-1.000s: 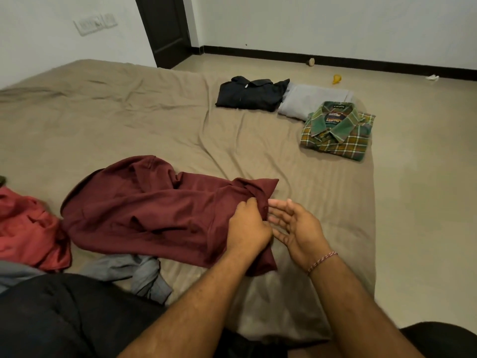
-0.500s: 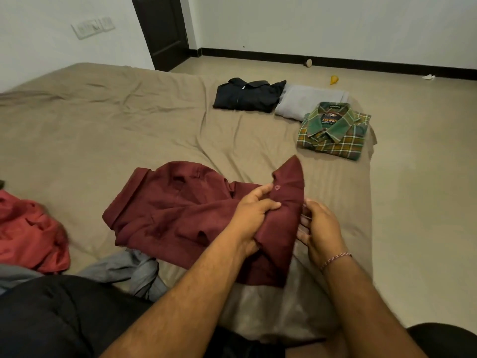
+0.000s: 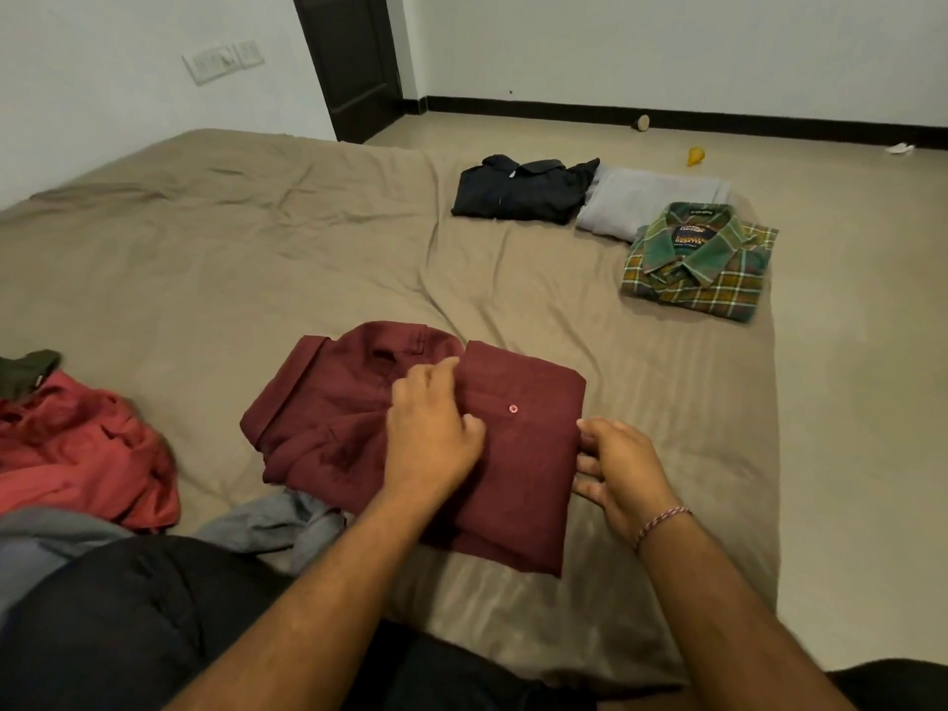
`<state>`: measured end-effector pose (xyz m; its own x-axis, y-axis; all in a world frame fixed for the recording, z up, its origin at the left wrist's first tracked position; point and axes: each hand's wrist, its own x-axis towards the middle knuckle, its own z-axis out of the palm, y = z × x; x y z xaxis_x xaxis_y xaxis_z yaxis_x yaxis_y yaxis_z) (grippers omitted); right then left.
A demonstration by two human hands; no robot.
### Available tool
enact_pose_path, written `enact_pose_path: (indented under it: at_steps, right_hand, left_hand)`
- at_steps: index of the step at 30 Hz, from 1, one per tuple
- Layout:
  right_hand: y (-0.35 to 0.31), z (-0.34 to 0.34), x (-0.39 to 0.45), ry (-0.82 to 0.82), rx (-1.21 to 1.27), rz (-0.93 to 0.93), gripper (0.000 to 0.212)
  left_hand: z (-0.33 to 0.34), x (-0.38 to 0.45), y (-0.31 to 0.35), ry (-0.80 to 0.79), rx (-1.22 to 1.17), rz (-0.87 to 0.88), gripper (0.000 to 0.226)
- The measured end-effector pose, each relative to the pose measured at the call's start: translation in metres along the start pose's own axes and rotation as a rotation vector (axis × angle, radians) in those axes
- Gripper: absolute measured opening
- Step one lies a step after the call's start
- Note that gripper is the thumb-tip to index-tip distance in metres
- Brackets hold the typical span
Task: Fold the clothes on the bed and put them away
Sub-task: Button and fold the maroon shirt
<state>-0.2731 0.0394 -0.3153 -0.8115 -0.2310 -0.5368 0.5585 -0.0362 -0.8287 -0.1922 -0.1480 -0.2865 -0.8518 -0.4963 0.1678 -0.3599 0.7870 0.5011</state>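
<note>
A maroon shirt (image 3: pixel 518 454) lies partly folded on the tan bed (image 3: pixel 256 259) just in front of me, its right part laid flat with one button showing. My left hand (image 3: pixel 431 428) rests on top of the shirt near its middle, fingers relaxed. My right hand (image 3: pixel 615 469) touches the shirt's right edge with straight fingers. Three folded garments sit at the far right of the bed: a black shirt (image 3: pixel 518 189), a grey garment (image 3: pixel 646 197) and a green plaid shirt (image 3: pixel 697 264).
Unfolded clothes lie at my left: a red garment (image 3: pixel 77 454), a dark green piece (image 3: pixel 25 372) and a grey garment (image 3: pixel 272 526). My dark-trousered legs fill the bottom. Tiled floor (image 3: pixel 846 351) lies right of the bed, with a dark door (image 3: pixel 349 59) beyond.
The maroon shirt was lifted by both hands, folded over and laid flat. The hands have let go of their grip and now lie on it.
</note>
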Motion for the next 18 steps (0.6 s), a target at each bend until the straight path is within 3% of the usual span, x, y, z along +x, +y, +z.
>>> enact_pose_path:
  at_steps: [2,5,8,10,13,15,18]
  right_hand:
    - [0.001,0.002,-0.002,-0.043,0.03,0.025,0.03]
    - [0.002,0.005,-0.006,-0.103,0.119,0.069,0.049]
    - [0.0,0.006,-0.013,-0.189,0.216,0.06,0.059]
    - [-0.001,0.006,-0.017,-0.255,0.204,0.05,0.063]
    - [0.0,0.008,-0.016,-0.232,0.156,0.025,0.057]
    - [0.0,0.008,-0.013,-0.149,0.131,-0.014,0.047]
    - [0.0,0.008,-0.009,-0.036,0.122,-0.054,0.033]
  left_hand:
    - [0.006,-0.013,0.028,-0.088,-0.104,0.088,0.066]
    - [0.022,-0.02,0.052,-0.291,-0.069,-0.026,0.08]
    - [0.026,-0.019,0.048,-0.263,-0.014,-0.069,0.082]
    - [0.026,-0.019,0.043,-0.269,0.012,-0.036,0.069]
    - [0.021,-0.011,0.036,-0.187,-0.061,-0.027,0.03]
    - [0.014,-0.002,0.031,-0.162,-0.17,-0.098,0.025]
    - [0.006,0.008,0.035,-0.3,-0.439,-0.161,0.019]
